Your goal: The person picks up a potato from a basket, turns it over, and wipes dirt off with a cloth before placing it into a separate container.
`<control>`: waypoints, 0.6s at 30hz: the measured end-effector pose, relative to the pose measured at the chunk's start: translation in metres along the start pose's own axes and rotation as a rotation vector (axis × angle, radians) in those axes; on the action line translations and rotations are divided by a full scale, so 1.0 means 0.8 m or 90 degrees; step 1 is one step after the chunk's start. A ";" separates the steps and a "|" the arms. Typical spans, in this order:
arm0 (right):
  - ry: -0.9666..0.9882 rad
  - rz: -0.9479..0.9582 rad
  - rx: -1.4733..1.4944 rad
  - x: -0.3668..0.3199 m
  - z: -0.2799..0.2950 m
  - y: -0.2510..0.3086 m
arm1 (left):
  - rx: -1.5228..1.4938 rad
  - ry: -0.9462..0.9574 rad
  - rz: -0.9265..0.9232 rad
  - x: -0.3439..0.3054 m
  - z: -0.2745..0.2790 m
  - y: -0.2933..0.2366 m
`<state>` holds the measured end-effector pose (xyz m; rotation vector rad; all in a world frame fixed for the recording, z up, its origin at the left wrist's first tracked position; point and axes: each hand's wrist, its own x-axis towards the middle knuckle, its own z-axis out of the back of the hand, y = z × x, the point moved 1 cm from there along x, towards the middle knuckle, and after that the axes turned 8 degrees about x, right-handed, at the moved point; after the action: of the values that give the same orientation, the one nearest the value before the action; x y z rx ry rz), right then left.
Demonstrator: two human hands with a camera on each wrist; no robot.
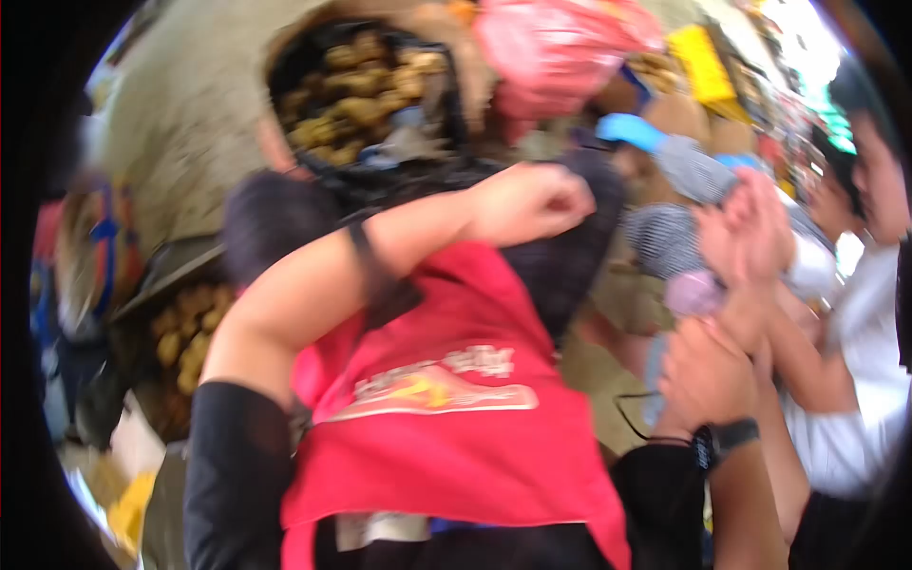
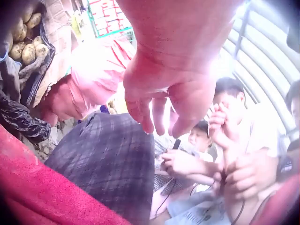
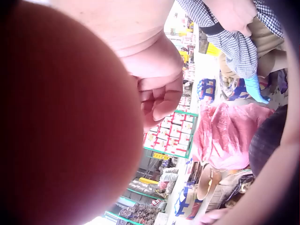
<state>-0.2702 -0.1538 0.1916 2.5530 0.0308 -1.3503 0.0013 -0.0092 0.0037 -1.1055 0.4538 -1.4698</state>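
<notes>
My left hand [image 1: 527,204] reaches across in front of me at the end of a bare forearm with a black band. In the left wrist view its fingers [image 2: 145,117] hang loosely and hold nothing. The right wrist view shows my right hand [image 3: 159,96] with loosely curled fingers and nothing in them. A large blurred reddish shape [image 3: 70,117] covers the left of that view. Below my left hand lies my red apron [image 1: 446,456]. To the right, a hand with a dark watch [image 1: 708,380] grips around a wrist beside a raised hand [image 1: 750,228].
A black-lined box of potatoes [image 1: 351,95] stands ahead, beside a pink plastic bag [image 1: 560,57]. More potatoes [image 1: 190,332] sit at the left. A person in a white shirt [image 1: 864,342] is close on my right. Someone in checked sleeves [image 3: 243,51] wears a blue glove [image 3: 255,89].
</notes>
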 end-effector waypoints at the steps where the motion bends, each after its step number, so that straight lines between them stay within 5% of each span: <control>1: -0.030 -0.003 -0.043 -0.017 0.012 0.015 | -0.043 -0.051 0.042 0.008 0.006 -0.009; 2: -0.060 -0.008 -0.086 -0.034 0.025 0.030 | -0.305 -0.130 0.179 0.047 0.018 -0.021; 3: 0.042 0.145 -0.213 0.040 0.021 0.040 | -0.569 -0.218 0.290 0.084 0.039 -0.032; 4: 0.119 0.317 -0.320 0.107 0.009 0.051 | -0.525 -0.276 0.340 0.022 0.147 -0.008; 6: 0.130 0.683 -0.589 0.110 -0.040 0.115 | -0.723 -0.373 0.279 0.024 0.164 0.010; 11: 0.109 0.631 -0.577 0.102 -0.047 0.093 | -0.875 -0.451 0.192 -0.051 0.252 0.014; 13: 0.117 0.604 -0.563 0.105 -0.051 0.081 | -0.965 -0.279 -0.001 -0.086 0.289 0.006; 15: 0.147 0.572 -0.535 0.116 -0.048 0.069 | -0.954 -0.447 -0.059 -0.141 0.303 -0.039; 18: 0.173 0.513 -0.620 0.142 -0.068 0.040 | -0.894 -0.498 -0.286 -0.178 0.340 -0.107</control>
<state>-0.1572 -0.1830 0.1352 1.5892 -0.2119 -0.4657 0.1594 0.2268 0.1488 -2.8819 0.6937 -0.7771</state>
